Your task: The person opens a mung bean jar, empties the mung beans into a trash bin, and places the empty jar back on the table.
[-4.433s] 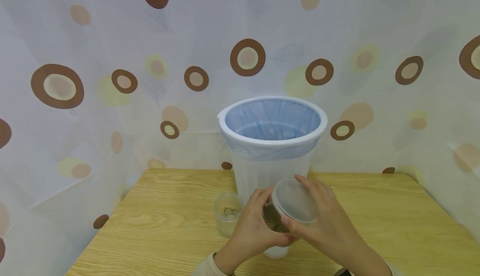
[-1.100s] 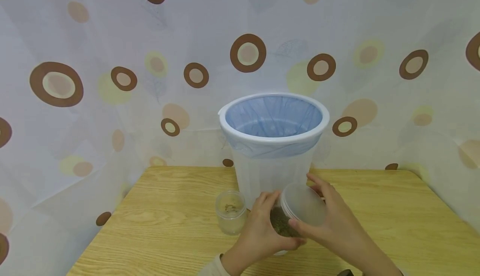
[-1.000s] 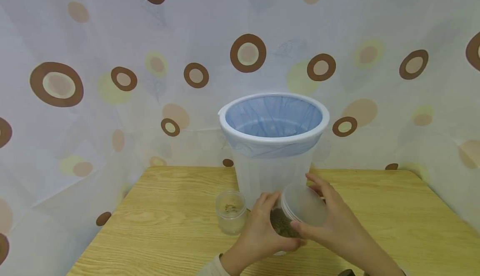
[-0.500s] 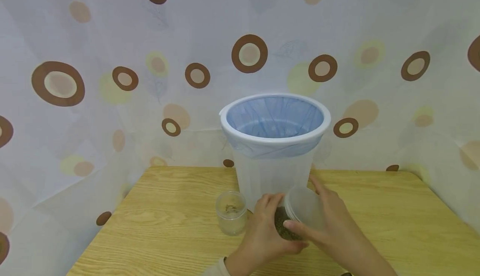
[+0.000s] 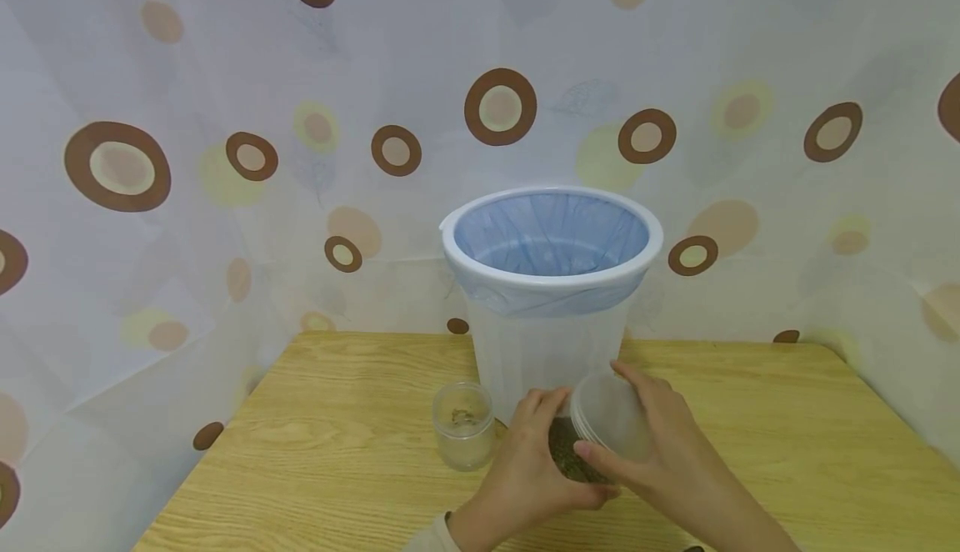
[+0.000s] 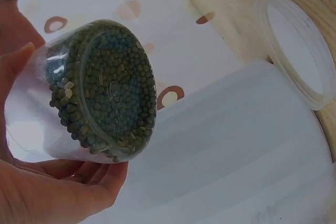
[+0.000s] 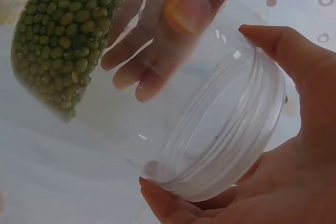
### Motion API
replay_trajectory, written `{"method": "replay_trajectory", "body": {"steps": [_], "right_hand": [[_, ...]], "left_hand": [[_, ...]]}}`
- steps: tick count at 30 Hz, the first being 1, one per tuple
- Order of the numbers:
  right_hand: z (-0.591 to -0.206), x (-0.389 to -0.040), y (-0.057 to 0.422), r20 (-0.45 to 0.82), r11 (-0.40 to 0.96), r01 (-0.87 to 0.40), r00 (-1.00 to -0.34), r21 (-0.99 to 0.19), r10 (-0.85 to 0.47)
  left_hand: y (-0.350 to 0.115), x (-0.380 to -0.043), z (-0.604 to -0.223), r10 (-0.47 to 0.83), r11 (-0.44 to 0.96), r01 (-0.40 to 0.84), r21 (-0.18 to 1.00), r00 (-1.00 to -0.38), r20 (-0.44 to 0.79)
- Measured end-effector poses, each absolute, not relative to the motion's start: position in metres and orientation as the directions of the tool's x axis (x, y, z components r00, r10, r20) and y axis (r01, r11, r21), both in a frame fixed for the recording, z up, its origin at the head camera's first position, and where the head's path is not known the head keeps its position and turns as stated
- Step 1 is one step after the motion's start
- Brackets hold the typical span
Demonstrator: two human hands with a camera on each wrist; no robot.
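One left hand (image 5: pixel 528 460) curls widely round a tilted, clear cylindrical plastic jar (image 6: pixel 107 93) of green beans (image 7: pixel 65 30), above the wood-grain tabletop (image 5: pixel 337 435) toward its near edge; the right hand (image 5: pixel 667 444) grips the frosted round plastic lid (image 5: pixel 611 414) by its rim. Stiff, probably slippery, the jar is best held mid-body.
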State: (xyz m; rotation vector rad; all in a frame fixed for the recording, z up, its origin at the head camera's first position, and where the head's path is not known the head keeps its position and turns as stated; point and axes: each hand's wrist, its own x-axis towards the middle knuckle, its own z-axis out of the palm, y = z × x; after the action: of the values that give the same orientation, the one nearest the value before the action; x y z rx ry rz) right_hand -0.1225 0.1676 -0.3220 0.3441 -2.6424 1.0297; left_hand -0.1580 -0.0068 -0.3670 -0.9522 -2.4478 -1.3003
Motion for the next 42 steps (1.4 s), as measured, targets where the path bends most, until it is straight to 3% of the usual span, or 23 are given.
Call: {"method": "replay_trajectory", "body": {"steps": [13,19,25,30,42], "right_hand": [[-0.3213,-0.1218,0.1732,0.414,0.624,-0.456,-0.883,-0.635,-0.224],[-0.3203,-0.1224,0.1700,0.369,0.667,-0.386,-0.913,-0.637,-0.176],[-0.3226,-0.1214,0.1673,0.386,0.762,-0.352,-0.911,-0.543,-0.146],[-0.3216,-0.1199,0.1678,0.366,0.798,-0.319,-0.921,-0.511,-0.134],[-0.3195,-0.1196,0.1761,0.396,0.744,-0.403,-0.896,-0.534,-0.201]], "left_hand": [[-0.0122,-0.1599,-0.3631,0.471,0.346,0.584,0.734,-0.785,0.402],[-0.0092,-0.1596,-0.3646,0.445,0.389,0.638,0.665,-0.762,0.471],[-0.0054,-0.1584,-0.3667,0.414,0.444,0.680,0.584,-0.733,0.540],[-0.0048,-0.1583,-0.3675,0.421,0.456,0.681,0.573,-0.732,0.536],[-0.0078,-0.1587,-0.3663,0.462,0.408,0.665,0.626,-0.741,0.486]]}}
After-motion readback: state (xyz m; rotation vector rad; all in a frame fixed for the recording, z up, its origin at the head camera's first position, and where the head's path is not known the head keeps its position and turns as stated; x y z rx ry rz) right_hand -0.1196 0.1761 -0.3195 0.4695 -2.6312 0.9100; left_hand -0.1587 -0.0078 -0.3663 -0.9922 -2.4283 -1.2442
